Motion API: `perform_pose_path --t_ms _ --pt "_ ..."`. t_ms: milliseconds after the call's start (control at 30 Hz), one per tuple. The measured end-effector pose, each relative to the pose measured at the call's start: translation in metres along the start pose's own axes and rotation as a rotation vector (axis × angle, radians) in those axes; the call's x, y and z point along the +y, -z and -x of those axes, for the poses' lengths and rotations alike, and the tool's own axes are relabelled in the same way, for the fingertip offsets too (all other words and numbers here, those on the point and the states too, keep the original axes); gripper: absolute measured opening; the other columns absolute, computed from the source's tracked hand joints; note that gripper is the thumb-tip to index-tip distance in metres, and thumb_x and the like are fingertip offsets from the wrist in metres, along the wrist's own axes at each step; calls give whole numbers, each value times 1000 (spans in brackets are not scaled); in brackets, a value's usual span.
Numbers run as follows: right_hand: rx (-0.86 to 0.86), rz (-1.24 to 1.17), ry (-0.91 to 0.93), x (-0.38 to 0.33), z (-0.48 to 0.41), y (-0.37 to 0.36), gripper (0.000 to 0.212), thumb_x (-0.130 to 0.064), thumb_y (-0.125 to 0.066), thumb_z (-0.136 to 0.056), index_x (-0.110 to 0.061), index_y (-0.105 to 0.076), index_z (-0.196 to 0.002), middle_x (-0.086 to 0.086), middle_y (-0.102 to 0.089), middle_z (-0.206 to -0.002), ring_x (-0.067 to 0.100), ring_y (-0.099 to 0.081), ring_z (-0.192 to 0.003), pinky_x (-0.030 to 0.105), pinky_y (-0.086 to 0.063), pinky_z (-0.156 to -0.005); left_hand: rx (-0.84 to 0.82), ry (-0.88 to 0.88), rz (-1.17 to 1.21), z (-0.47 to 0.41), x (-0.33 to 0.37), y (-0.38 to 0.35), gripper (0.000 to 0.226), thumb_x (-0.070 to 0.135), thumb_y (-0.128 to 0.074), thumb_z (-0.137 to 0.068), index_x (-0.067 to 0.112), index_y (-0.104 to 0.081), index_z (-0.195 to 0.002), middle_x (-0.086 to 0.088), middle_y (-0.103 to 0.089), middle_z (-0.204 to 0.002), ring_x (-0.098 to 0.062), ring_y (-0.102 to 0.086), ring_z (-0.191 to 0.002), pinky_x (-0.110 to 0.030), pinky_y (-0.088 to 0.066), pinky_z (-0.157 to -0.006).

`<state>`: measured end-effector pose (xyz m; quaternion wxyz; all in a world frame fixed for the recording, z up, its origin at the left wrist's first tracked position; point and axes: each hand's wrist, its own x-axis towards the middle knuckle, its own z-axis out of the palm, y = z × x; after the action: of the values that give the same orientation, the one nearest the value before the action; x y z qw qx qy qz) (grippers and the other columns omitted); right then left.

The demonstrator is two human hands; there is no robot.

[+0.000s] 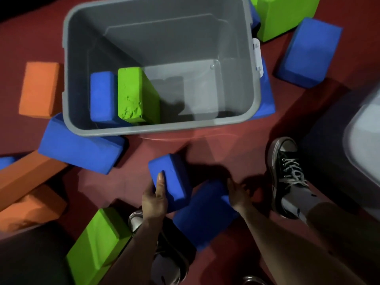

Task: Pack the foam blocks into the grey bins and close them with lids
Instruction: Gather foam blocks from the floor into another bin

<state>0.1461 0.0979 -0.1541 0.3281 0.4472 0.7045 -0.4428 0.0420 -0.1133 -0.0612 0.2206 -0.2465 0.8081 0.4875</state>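
Packing seems barely begun: only a green block (131, 93) and a blue block (101, 95) sit in the lidless grey bin (67, 79); left hand (154, 200) grips a small blue block (172, 177) nearer, right hand (238, 194) touches a larger blue block (205, 214), grip unclear.

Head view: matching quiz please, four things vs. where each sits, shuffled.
1. chipped green block
2. small blue block
3. orange block
4. white latch

A. gripped by the left hand
B. on the right rim of the grey bin
C. inside the grey bin
D. on the floor, left of the grey bin

Pairs: 1-C, 2-A, 3-D, 4-B
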Motion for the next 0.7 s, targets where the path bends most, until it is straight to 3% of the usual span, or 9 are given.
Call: perform_pose_path --t_ms 67,133,233,333,500,633,700 --pt "-3 19 -2 21 -8 -5 56 -43 -47 -101 -1 -52 -138 21 -53 -141 34 -48 -132 40 -34 -107 5 -24 -1 -1 -2 0 31 41 -51 -100 17 -65 -87 12 -62 -73 9 -53 -61 -11 -43 -60" --pt "65 31 22 40 -13 -11 62 -55 -64 -87 2 -65 -113 27 -66 -111 38 -63 -109 39 -45 -89 4 -37 -13 -2 -4 -1 29 41 -50 -100 19 -66 -89 12 -65 -78 5 -54 -67 -15 -45 -65" --pt "76 82 17 68 -28 -25 99 -88 -56 -60 -5 -68 -112 16 -68 -108 32 -63 -105 37 -49 -94 14 -62 -28 -2 -5 -2 30 41 -49 -101 18 -65 -89 8 -66 -78 7 -56 -65 -17 -45 -65" --pt "94 54 64 80 -36 -28 105 -100 -50 -49 -12 -70 -104 8 -72 -99 27 -68 -96 41 -54 -86 22 -42 -12 -1 -5 -3 30 41 -50 -100 19 -66 -91 8 -68 -82 14 -58 -63 -8 -44 -61" --pt "51 -86 -2 68 -29 -25 101 -93 -70 -34 -14 -73 -96 -3 -76 -90 19 -73 -90 38 -57 -84 29 -38 -32 -2 -4 -2 38 48 -49 -98 17 -64 -83 5 -63 -74 1 -54 -63 -21 -46 -65" --pt "53 -16 13 37 -4 18 70 -72 -82 -54 -16 -69 -95 -3 -72 -91 19 -69 -87 32 -54 -76 44 -25 -41 1 0 -3 42 49 -49 -98 11 -63 -85 2 -61 -72 -10 -52 -66 -33 -42 -66" --pt "107 -72 -24 25 10 56 76 -69 -85 -52 -12 -65 -98 2 -70 -93 21 -68 -85 29 -51 -68 43 -33 -54 3 4 -4 41 44 -48 -100 8 -64 -89 -2 -61 -74 -16 -53 -72 -32 -37 -70"
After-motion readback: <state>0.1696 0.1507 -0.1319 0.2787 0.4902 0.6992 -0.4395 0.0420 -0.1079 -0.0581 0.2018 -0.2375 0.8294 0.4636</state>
